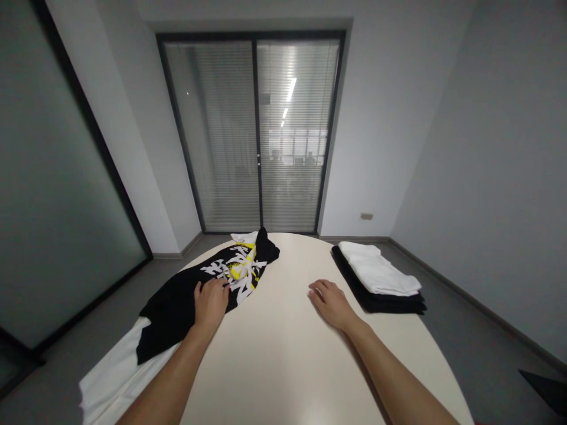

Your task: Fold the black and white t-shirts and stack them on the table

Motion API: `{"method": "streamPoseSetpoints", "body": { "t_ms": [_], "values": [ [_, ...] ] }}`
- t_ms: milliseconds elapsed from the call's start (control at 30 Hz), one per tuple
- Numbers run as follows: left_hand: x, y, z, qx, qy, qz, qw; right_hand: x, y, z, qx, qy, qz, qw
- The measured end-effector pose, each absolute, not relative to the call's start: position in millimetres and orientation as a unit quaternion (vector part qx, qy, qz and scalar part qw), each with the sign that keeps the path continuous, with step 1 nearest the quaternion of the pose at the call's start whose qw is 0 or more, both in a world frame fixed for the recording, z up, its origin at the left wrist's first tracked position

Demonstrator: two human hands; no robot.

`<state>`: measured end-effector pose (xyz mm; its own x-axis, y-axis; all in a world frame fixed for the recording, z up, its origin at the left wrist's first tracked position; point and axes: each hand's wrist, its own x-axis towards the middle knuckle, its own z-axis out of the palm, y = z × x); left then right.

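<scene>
My left hand (212, 302) lies on a black T-shirt (177, 298) with a white and yellow print, at the left of the table. Its fingers are apart and rest on the cloth, with the tips partly hidden. The shirt is loosely bunched at its far end. Under it, a white garment (117, 369) spreads toward the near left edge. My right hand (332, 304) hovers over or touches the bare tabletop, fingers extended and holding nothing. To its right is a stack of folded clothes, a white one (376, 268) above black ones (372, 302).
The round cream table (283, 360) has a curved edge on both sides. A glass door with blinds (287, 141) stands beyond it. Frosted glass (57, 177) is on the left, a plain wall (500, 177) on the right. A dark object (547, 389) shows at the lower right.
</scene>
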<state>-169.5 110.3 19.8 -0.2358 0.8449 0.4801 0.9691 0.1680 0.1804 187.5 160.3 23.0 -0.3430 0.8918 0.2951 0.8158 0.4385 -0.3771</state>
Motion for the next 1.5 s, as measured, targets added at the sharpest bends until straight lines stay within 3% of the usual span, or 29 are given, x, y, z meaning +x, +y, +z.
{"method": "streamPoseSetpoints", "body": {
  "t_ms": [167, 300, 467, 633, 767, 933, 1167, 1367, 1500],
  "values": [
    [-170.9, 114.9, 30.2, -0.571, -0.72, -0.362, 0.158, 188.7, 161.3, 21.1, -0.521, -0.819, 0.076, 0.228],
    [-153.5, 105.1, 41.9, -0.63, -0.607, -0.461, 0.152, 188.3, 161.7, 19.2, -0.521, -0.82, 0.066, 0.226],
    [-113.4, 82.9, 56.0, -0.801, -0.494, -0.33, 0.072, 188.1, 160.9, 19.0, -0.516, -0.824, 0.07, 0.223],
    [-122.0, 88.2, 45.1, -0.674, -0.669, -0.26, 0.175, 188.2, 160.8, 18.5, -0.515, -0.826, 0.073, 0.217],
    [-146.0, 100.0, 23.6, -0.643, -0.734, -0.181, 0.124, 187.4, 160.4, 18.7, -0.517, -0.825, 0.072, 0.217],
    [-149.9, 103.9, 19.6, -0.677, -0.698, -0.208, 0.099, 187.0, 159.0, 20.2, -0.518, -0.824, 0.072, 0.215],
    [-127.9, 93.8, 45.3, -0.716, -0.573, -0.381, 0.119, 184.5, 158.1, 20.0, -0.515, -0.824, 0.069, 0.227],
    [-81.9, 61.8, 62.6, -0.917, -0.322, -0.233, 0.024, 182.3, 159.6, 20.3, -0.506, -0.817, 0.09, 0.26],
    [-75.7, 62.7, 54.4, -0.837, -0.477, -0.257, 0.077, 180.9, 159.1, 22.7, -0.495, -0.82, 0.093, 0.27]
  ]
}}
